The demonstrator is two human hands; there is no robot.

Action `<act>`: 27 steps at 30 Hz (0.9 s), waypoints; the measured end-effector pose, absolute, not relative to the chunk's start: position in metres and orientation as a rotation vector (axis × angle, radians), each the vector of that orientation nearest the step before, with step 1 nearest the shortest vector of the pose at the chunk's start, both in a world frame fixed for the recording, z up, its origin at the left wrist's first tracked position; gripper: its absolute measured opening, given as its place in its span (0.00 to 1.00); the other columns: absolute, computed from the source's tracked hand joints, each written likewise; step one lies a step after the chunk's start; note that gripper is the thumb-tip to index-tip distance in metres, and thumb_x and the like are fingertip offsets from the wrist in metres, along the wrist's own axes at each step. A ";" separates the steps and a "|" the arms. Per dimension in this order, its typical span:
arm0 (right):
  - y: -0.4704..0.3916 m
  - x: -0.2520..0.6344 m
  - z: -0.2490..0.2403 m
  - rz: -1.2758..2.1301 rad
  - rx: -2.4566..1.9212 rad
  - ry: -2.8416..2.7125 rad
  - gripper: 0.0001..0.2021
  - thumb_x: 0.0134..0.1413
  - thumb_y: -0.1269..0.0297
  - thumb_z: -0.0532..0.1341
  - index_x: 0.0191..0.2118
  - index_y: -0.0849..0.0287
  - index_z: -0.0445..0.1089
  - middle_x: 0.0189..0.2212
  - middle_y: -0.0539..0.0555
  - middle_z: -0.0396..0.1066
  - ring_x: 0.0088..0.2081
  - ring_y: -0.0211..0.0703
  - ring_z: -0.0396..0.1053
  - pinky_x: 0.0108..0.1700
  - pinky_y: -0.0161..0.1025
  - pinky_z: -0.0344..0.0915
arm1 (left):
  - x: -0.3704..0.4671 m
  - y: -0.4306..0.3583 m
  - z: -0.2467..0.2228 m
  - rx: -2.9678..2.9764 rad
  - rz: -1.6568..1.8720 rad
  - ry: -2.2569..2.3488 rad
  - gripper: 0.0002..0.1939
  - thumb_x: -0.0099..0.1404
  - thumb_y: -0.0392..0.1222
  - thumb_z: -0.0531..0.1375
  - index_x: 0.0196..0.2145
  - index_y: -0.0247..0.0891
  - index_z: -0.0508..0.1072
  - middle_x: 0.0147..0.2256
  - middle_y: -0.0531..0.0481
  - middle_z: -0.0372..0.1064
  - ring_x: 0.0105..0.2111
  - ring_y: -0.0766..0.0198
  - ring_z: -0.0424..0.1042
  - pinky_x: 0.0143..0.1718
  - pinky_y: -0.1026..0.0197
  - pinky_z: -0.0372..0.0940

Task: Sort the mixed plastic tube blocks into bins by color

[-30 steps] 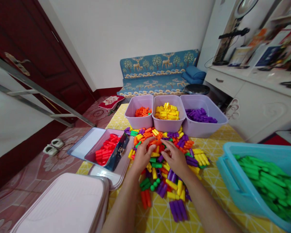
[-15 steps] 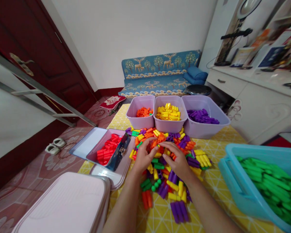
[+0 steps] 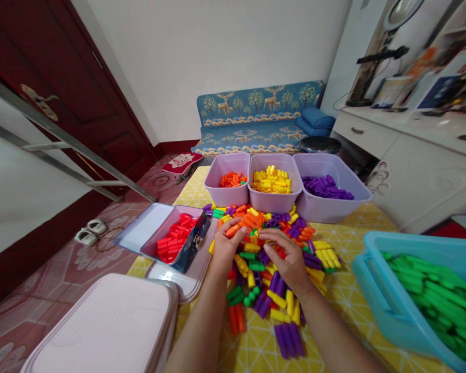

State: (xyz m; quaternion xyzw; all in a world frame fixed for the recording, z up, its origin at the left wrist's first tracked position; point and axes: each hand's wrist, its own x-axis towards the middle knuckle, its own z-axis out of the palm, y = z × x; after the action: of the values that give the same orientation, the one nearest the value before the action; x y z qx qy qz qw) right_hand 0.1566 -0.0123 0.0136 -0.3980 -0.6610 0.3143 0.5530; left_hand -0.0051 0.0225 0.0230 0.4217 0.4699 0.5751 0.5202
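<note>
Far left and nearer the body than the left hand lies a smooth, pale pink lid (image 3: pixel 104 321) with rounded corners and a ribbed face. Just left of that hand stands a rectangular dark box (image 3: pixel 191 259) of red tubular pieces (image 3: pixel 173 241). The left hand (image 3: pixel 224 249) closes thumb and fingers on an orange piece (image 3: pixel 232 231), a smooth plastic tube; a joined orange cluster (image 3: pixel 252 220) sits just right of its fingertips. Beyond both hands, three lilac tubs (image 3: pixel 274 202) hold orange, yellow and purple pieces. Under and between the hands spreads a mixed pile (image 3: pixel 257 266) of glossy tubes, some joined in flat rows. The right hand (image 3: pixel 289 256) curves over it, thumb and forefinger apart; whether it grips anything I cannot tell. Well right of it stands a teal tub (image 3: pixel 380 311) of long green pieces (image 3: pixel 431 295). Half a second ago the fingertips nearly met; now a gap separates them, and the orange cluster shows more fully beside the left fingers.
</note>
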 end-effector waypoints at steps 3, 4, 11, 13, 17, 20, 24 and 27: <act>-0.011 0.157 0.011 0.803 -0.953 -1.532 0.15 0.58 0.65 0.58 0.50 0.50 0.70 0.53 0.56 0.66 0.47 0.47 0.70 0.43 0.43 0.70 | -0.006 0.023 0.022 0.950 1.399 1.096 0.23 0.51 0.47 0.69 0.43 0.35 0.73 0.27 0.52 0.73 0.23 0.69 0.70 0.23 0.70 0.63; -0.010 0.157 0.010 0.809 -0.953 -1.544 0.16 0.58 0.65 0.58 0.52 0.49 0.70 0.56 0.56 0.64 0.49 0.48 0.69 0.43 0.42 0.70 | -0.006 0.023 0.022 0.954 1.383 1.088 0.23 0.51 0.47 0.68 0.43 0.35 0.73 0.27 0.53 0.73 0.22 0.70 0.70 0.22 0.70 0.62; -0.012 0.158 0.008 0.785 -1.013 -1.624 0.14 0.57 0.62 0.60 0.49 0.47 0.73 0.53 0.53 0.67 0.57 0.49 0.62 0.58 0.47 0.60 | -0.007 0.021 0.025 1.239 1.169 1.061 0.20 0.54 0.47 0.67 0.44 0.37 0.77 0.37 0.46 0.77 0.31 0.62 0.74 0.31 0.64 0.68; -0.011 0.159 0.006 0.782 -1.025 -1.550 0.13 0.58 0.61 0.59 0.49 0.48 0.73 0.51 0.53 0.68 0.55 0.49 0.64 0.56 0.45 0.62 | -0.007 0.019 0.028 1.373 1.175 1.064 0.19 0.58 0.46 0.64 0.47 0.38 0.76 0.44 0.44 0.75 0.41 0.57 0.75 0.42 0.59 0.69; -0.011 0.161 0.004 0.782 -1.018 -1.511 0.13 0.57 0.60 0.60 0.48 0.49 0.73 0.51 0.54 0.67 0.51 0.48 0.68 0.52 0.44 0.66 | -0.006 0.017 0.036 1.775 1.238 1.141 0.19 0.60 0.43 0.63 0.49 0.42 0.74 0.50 0.44 0.72 0.53 0.53 0.67 0.57 0.50 0.59; -0.012 0.161 0.006 0.813 -0.984 -1.522 0.12 0.57 0.60 0.60 0.46 0.51 0.74 0.50 0.55 0.68 0.49 0.48 0.69 0.49 0.44 0.68 | -0.005 0.016 0.037 1.899 1.248 1.164 0.15 0.61 0.44 0.63 0.46 0.42 0.76 0.47 0.43 0.73 0.50 0.53 0.69 0.55 0.50 0.62; -0.013 0.160 0.006 0.805 -0.969 -1.507 0.12 0.57 0.60 0.60 0.46 0.51 0.74 0.51 0.55 0.70 0.54 0.50 0.66 0.56 0.48 0.64 | -0.004 0.018 0.029 1.789 1.274 1.132 0.10 0.60 0.43 0.64 0.39 0.38 0.78 0.39 0.45 0.76 0.42 0.56 0.73 0.48 0.55 0.67; -0.012 0.160 0.006 0.862 -0.932 -1.460 0.15 0.58 0.61 0.59 0.51 0.49 0.71 0.57 0.55 0.66 0.51 0.49 0.69 0.53 0.48 0.67 | -0.004 0.027 0.027 1.481 1.374 1.138 0.13 0.56 0.46 0.66 0.37 0.36 0.77 0.31 0.48 0.76 0.33 0.60 0.75 0.37 0.59 0.70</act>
State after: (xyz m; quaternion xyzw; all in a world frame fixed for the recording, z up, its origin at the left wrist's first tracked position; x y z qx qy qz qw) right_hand 0.1597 -0.0120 0.0061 -0.3968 -0.6213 0.3668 0.5674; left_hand -0.0040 0.0273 0.0266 0.5854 0.4499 0.5431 0.4000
